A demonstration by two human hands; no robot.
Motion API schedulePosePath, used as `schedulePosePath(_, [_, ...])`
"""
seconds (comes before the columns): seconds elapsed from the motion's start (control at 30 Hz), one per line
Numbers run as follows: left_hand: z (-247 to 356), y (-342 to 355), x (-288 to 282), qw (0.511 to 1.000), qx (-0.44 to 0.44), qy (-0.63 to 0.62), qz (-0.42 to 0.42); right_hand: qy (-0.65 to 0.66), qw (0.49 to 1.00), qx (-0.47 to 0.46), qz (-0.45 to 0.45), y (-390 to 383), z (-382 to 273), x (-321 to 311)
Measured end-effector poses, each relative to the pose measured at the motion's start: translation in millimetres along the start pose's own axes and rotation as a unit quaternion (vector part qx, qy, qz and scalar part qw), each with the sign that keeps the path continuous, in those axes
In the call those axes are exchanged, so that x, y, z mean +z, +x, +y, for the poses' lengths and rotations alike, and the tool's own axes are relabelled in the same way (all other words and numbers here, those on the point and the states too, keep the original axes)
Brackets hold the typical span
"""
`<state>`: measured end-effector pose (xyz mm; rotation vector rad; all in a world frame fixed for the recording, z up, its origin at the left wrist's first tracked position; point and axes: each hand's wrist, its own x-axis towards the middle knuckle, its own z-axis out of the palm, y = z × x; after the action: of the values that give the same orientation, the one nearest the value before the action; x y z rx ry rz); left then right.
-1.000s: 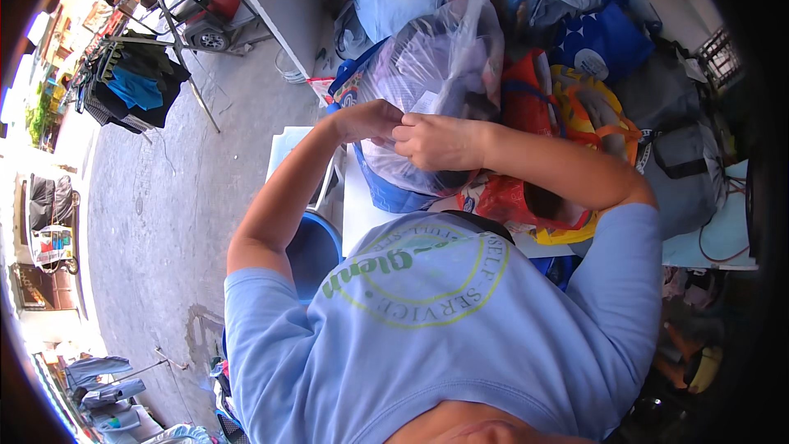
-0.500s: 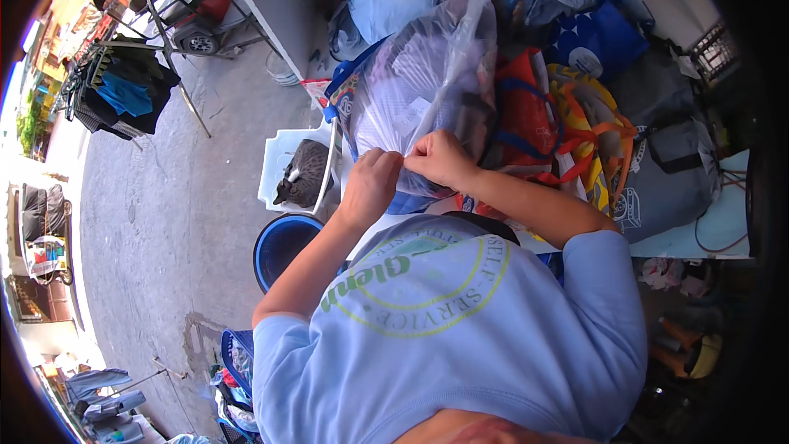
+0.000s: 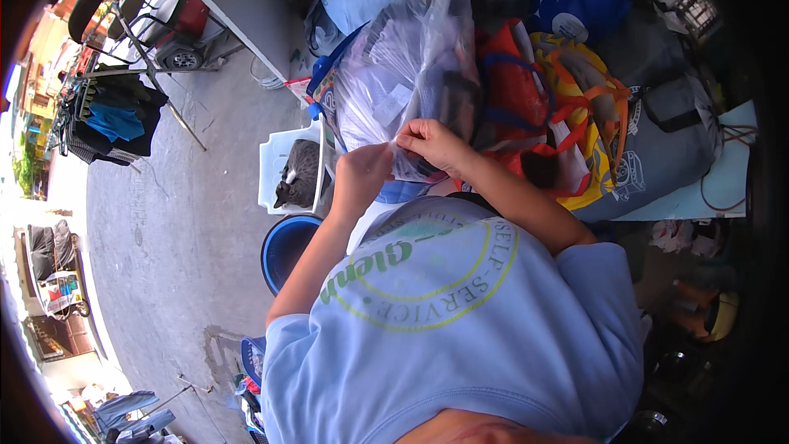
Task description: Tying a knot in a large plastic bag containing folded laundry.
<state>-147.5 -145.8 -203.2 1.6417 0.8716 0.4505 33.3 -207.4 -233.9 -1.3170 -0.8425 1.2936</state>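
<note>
Head cam, clr bag [image 3: 408,74], bulging, wrinkled

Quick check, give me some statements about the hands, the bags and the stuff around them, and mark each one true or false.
1. The left hand and right hand meet at the clear plastic bag. True.
2. The clear plastic bag has nothing in it. False: pale fabric shows through the plastic.
3. The yellow bag is to the right of the red bag. True.
4. A round container stands to the right of both arms. False: the blue bucket is beside the left forearm.
5. Dark clothes hang on a rack at the upper left. True.
</note>
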Motion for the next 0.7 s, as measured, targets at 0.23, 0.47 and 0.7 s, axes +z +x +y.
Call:
schedulePosePath(0.23, [11.6,-2.5,10.0,0.964,0.200,0.171,0.046,-0.038,0.996,-0.067,-0.044,-0.2,11.6,-8.5])
schedulePosePath(0.47, [14.3,1.1,7.8,0.951,0.218,0.209,0.071,-0.100,0.992,-0.072,-0.017,0.7,14.6,-7.7])
schedulePosePath(0.7, [5.3,21.9,7.4,0.980,0.171,0.097,0.039,-0.183,0.974,-0.122,-0.048,-1.6,9.2,-13.8])
